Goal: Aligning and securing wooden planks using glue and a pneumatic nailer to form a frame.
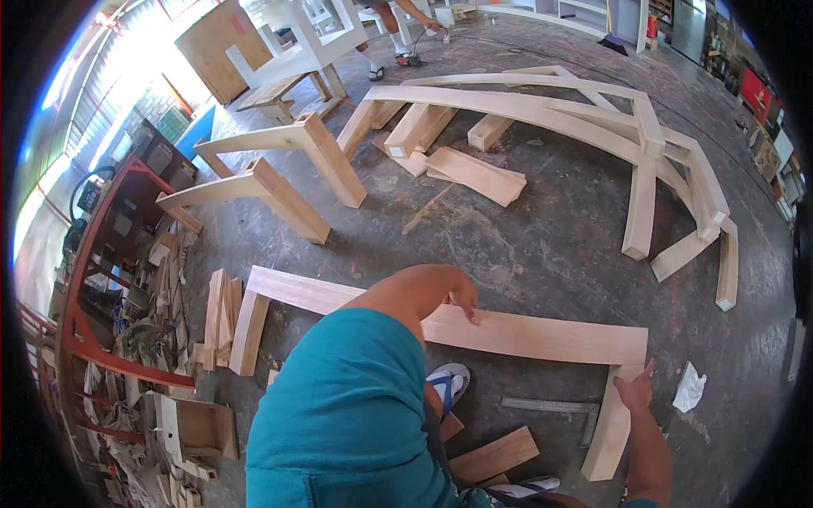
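In front of me lies a U-shaped wooden frame, with a long pale board [542,336] and a short leg at each end. My left hand [461,294] is over the middle of that board, its fingers loosely bent and apart, with nothing seen in them. Whether the fingertips touch the wood I cannot tell. At the right corner my right hand [635,389] grips the wooden leg [610,436] just below the board, thumb on top. A metal carpenter's square [550,405] rests on the floor inside the frame, left of that leg.
Similar frames [508,103] are grouped ahead, with two more [292,190] at the left. Loose boards [478,175] lie between them, and others [495,455] by my feet. Wood scraps and a red metal rack [80,330] line the left. White crumpled paper [689,388] lies right. Another person [394,25] works far off.
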{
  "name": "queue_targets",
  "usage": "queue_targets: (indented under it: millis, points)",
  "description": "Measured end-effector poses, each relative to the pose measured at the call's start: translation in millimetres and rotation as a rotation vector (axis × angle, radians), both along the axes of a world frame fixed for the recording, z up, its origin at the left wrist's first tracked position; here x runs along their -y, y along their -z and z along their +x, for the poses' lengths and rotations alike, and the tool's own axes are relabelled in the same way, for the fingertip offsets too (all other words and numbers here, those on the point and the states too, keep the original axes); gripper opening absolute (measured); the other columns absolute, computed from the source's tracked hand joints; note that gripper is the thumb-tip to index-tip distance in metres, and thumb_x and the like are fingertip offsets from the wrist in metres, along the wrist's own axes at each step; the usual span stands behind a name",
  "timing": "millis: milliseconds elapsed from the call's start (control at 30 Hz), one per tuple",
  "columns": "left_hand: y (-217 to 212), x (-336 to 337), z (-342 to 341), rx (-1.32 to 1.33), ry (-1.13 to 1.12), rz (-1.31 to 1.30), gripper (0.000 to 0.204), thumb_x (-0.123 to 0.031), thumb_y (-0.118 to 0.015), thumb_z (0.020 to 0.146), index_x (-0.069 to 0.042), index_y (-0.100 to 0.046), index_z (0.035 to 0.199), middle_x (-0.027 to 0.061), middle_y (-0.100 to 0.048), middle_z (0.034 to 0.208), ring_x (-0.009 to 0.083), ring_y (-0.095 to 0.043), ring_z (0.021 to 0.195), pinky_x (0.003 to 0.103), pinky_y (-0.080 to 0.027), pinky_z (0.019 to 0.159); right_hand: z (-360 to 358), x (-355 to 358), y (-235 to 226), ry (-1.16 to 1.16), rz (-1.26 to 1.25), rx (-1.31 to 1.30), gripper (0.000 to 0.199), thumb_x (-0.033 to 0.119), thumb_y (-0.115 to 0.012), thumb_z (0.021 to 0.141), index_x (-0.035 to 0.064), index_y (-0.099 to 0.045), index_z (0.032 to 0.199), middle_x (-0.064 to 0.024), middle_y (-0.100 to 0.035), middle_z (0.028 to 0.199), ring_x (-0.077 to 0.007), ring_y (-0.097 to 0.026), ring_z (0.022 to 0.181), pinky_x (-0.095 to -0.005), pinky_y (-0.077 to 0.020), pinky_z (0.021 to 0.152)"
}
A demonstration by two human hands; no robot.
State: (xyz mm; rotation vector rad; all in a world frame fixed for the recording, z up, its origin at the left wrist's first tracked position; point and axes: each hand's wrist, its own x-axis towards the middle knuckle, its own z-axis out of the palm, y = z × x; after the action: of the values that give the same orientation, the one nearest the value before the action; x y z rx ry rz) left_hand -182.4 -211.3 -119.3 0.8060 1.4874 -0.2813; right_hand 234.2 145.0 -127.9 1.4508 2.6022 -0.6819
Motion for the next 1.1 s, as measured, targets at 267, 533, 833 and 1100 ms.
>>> queue_targets:
  millis: [267,533,833,1100]
  points:
    - [-78,-29,-11,-0.100,0.016,0.202,0.056,-0.057,-0.066,0.086,-0.004,-0.068,0.103,0.0103,-0.067,0.094,0.0268,-0.067,0.092,0.042,-0.057,0.077,-9,-23,-50,0.096,0.092,-0.165,0.115,0.033,-0.080,0.069,0.0132,-0.005,0.154,-0.0274,-0.063,0.116,-0.0441,-0.062,0.105,-0.0506,-0.0473,0.093]
    - [-147,-64,-28,-0.432,0.319,0.460,0.062,-0.061,-0.070,0.080,-0.003,-0.067,0.101,0.0136,-0.067,0.089,0.0279,-0.066,0.080,0.042,-0.056,0.069,-22,-82,-36,0.023,0.264,-0.483,0.090,0.033,-0.078,0.078,0.0005,-0.029,0.147,-0.0241,-0.055,0.131,-0.0364,-0.057,0.118,-0.0429,-0.0426,0.101]
    - [-290,-66,31,-0.721,0.444,0.762,0.043,-0.047,-0.069,0.083,-0.010,-0.071,0.105,0.0114,-0.070,0.104,0.0329,-0.065,0.100,0.049,-0.050,0.083,-5,-131,-54,0.086,0.204,-0.757,0.061,0.040,-0.075,0.084,-0.0025,-0.055,0.123,-0.0153,-0.066,0.104,-0.0229,-0.063,0.092,-0.0368,-0.0497,0.082]
    - [-309,-19,85,-0.893,0.150,0.909,0.027,-0.033,-0.075,0.077,-0.011,-0.075,0.092,0.0103,-0.071,0.092,0.0330,-0.067,0.094,0.046,-0.054,0.078,9,-109,-57,0.129,0.019,-0.945,0.054,0.024,-0.071,0.091,-0.0053,-0.046,0.130,-0.0173,-0.060,0.116,-0.0230,-0.061,0.101,-0.0344,-0.0510,0.086]
